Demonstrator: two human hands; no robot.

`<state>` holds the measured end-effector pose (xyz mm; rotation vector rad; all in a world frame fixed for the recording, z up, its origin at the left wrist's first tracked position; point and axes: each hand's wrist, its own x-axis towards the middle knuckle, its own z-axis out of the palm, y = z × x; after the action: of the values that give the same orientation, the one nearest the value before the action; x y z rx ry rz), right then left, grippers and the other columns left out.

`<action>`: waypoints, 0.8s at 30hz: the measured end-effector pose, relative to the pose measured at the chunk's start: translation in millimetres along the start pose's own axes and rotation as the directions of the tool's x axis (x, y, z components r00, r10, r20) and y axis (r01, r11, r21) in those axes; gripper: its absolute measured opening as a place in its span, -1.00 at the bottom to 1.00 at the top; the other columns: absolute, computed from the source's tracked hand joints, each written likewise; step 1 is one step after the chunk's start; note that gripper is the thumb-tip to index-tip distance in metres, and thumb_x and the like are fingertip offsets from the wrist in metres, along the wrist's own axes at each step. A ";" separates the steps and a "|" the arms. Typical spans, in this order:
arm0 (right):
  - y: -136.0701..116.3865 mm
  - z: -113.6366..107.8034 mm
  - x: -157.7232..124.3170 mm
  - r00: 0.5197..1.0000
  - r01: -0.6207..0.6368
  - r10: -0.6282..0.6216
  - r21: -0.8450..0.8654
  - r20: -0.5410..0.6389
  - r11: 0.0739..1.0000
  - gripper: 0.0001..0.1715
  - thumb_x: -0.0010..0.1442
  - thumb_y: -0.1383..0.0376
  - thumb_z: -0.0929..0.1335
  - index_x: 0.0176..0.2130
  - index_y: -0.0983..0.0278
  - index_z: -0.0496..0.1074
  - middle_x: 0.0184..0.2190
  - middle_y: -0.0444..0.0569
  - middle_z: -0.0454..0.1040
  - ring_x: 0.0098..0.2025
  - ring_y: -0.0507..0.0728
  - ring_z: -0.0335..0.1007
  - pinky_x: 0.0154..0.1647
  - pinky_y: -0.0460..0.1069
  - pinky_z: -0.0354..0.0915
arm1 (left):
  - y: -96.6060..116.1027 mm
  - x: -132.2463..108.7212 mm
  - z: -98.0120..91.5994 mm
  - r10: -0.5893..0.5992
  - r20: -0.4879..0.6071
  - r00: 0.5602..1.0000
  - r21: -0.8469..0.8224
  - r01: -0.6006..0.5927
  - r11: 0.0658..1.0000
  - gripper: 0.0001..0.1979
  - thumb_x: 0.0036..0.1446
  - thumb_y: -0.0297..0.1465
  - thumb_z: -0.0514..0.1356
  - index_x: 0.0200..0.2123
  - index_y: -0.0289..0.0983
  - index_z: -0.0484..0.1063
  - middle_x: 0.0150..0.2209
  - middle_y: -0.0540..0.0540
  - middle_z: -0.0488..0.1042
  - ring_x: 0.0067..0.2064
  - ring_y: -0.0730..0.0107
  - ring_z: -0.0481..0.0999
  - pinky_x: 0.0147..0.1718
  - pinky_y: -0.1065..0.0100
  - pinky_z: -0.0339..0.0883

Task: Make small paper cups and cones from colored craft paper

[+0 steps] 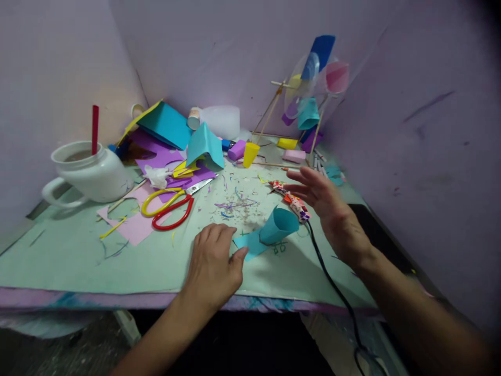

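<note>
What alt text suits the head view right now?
The left hand rests by the flat end of a curled turquoise paper strip on a pale table; the right hand is raised, open, beside a patterned corded tool. Scissors and a white mug are further left.

Left hand (213, 258) beside curled blue paper (271, 230), right hand (334, 216) near corded tool (296, 206), scissors (198, 188)

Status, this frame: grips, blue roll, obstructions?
Left grip beside blue roll, contact unclear. Right grip open, raised near glue gun. Blue roll on table; glue gun close beside.
</note>
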<state>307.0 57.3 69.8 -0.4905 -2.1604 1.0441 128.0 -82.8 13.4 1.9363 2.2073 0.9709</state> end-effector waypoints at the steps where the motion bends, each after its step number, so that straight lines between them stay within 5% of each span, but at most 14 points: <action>1: 4.4 0.0 -2.3 0.995 -0.036 0.042 0.070 -0.095 0.997 -0.22 0.16 -0.24 0.05 0.21 0.06 0.07 0.22 0.05 0.18 0.13 0.28 0.27 0.09 0.24 0.23 | 2.0 2.2 -0.6 -0.018 0.032 0.999 0.041 0.017 0.999 -0.74 0.08 -0.38 0.18 -0.15 -0.34 0.37 -0.15 -0.23 0.40 -0.09 0.06 0.33 -0.12 0.05 0.26; 5: 24.0 4.7 -8.5 0.930 -0.096 0.191 0.293 -0.313 0.951 -0.36 0.22 -0.14 0.02 0.04 0.16 0.24 -0.02 0.09 0.40 -0.12 0.21 0.44 -0.07 0.20 0.34 | 12.5 13.7 -4.2 -0.098 0.147 0.984 0.111 0.082 0.990 -0.85 -0.04 -0.41 0.24 -0.32 -0.27 0.39 -0.24 -0.17 0.37 -0.14 0.04 0.31 -0.16 0.02 0.20; 8: 31.7 9.1 -10.4 0.896 -0.126 0.260 0.355 -0.361 0.927 -0.46 0.25 -0.05 0.07 0.00 0.20 0.26 -0.07 0.10 0.42 -0.19 0.17 0.45 -0.11 0.16 0.37 | 17.4 21.8 -6.4 -0.209 0.171 0.963 -0.107 0.229 0.967 -0.86 -0.14 -0.53 0.22 -0.46 -0.23 0.34 -0.35 -0.08 0.36 -0.21 0.11 0.30 -0.19 0.05 0.13; 11: 33.3 10.5 -10.7 0.883 -0.172 0.309 0.369 -0.353 0.913 -0.56 0.23 0.02 0.20 -0.03 0.23 0.31 -0.10 0.07 0.44 -0.19 0.14 0.44 -0.08 0.14 0.35 | 16.3 27.2 -6.6 -0.315 0.272 0.909 -0.353 0.399 0.846 -0.90 -0.11 -0.52 0.15 -0.52 -0.21 0.27 -0.53 0.02 0.31 -0.40 0.27 0.31 -0.36 0.22 0.16; 16: 33.8 10.9 -9.7 0.841 -0.373 0.529 0.586 -0.114 0.719 -0.61 0.01 0.10 0.42 -0.19 0.26 0.43 -0.26 -0.01 0.50 -0.19 0.11 0.44 -0.10 0.06 0.35 | 1.9 37.6 -7.0 -0.395 0.458 0.796 -0.553 0.603 0.575 -0.86 -0.06 -0.34 0.13 -0.37 -0.22 0.27 -0.68 0.18 0.15 -0.68 0.48 0.22 -0.69 0.46 0.04; 24: 14.5 25.5 17.6 0.713 -0.630 0.655 0.637 0.250 0.443 -0.84 0.12 0.36 0.30 -0.37 0.38 0.46 -0.55 -0.02 0.52 -0.60 0.02 0.44 -0.64 -0.11 0.37 | -23.6 74.0 -21.7 -0.373 0.522 0.767 -0.691 0.636 0.343 -0.83 -0.19 -0.38 0.26 -0.49 -0.28 0.33 -0.67 0.17 0.19 -0.70 0.67 0.08 -0.72 0.55 -0.07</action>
<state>277.0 62.6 54.1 -0.9840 -1.3287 2.1333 82.0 -25.0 46.0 0.7537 1.4833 1.2083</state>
